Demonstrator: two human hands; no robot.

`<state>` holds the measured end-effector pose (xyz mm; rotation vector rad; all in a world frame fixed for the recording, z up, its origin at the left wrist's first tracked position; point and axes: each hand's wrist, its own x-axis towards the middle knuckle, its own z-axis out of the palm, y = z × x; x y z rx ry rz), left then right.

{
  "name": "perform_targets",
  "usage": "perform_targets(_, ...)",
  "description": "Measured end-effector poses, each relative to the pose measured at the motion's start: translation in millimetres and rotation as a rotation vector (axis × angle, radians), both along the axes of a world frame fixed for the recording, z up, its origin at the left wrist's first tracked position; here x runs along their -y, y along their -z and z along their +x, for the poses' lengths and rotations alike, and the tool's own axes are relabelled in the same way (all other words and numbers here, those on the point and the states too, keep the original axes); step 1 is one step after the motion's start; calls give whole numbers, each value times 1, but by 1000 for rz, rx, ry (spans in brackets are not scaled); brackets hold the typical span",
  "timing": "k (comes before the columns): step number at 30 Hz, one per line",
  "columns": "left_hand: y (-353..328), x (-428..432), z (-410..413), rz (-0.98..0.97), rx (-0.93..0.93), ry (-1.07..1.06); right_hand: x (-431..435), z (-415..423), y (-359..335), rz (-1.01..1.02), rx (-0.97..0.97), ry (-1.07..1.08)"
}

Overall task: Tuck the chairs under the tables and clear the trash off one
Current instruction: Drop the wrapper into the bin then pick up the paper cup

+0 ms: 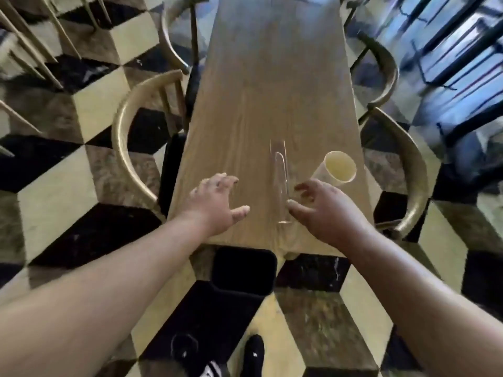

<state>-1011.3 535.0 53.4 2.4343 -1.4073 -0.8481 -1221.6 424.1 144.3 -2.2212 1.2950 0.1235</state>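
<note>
A long wooden table (266, 85) runs away from me. Near its front end a pale yellow paper cup (336, 170) leans on its side, its mouth towards me. A clear upright plastic stand (280, 183) sits in the middle of the table, between my hands. My left hand (215, 202) hovers over the table's front left corner, fingers spread and empty. My right hand (324, 210) is open just right of the stand, its fingers a short way below the cup and not touching it. A black seat cushion (243, 270) of a chair pokes out under the near end.
Curved wooden chairs stand along both sides: one at the left (128, 151), one at the right (411, 170), more further back (174, 31) (386, 69). The floor is black, cream and brown checker. My black shoe (253, 355) is at the bottom. Dark metal railings (462, 58) fill the upper right.
</note>
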Motion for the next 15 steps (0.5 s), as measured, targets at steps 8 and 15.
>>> perform_targets(8, 142, 49, 3, -3, 358, -8, 70, 63, 174, -117, -107, 8)
perform_targets(15, 147, 46, 4, -62, 399, -17, 95, 75, 202, -349, 16, -3)
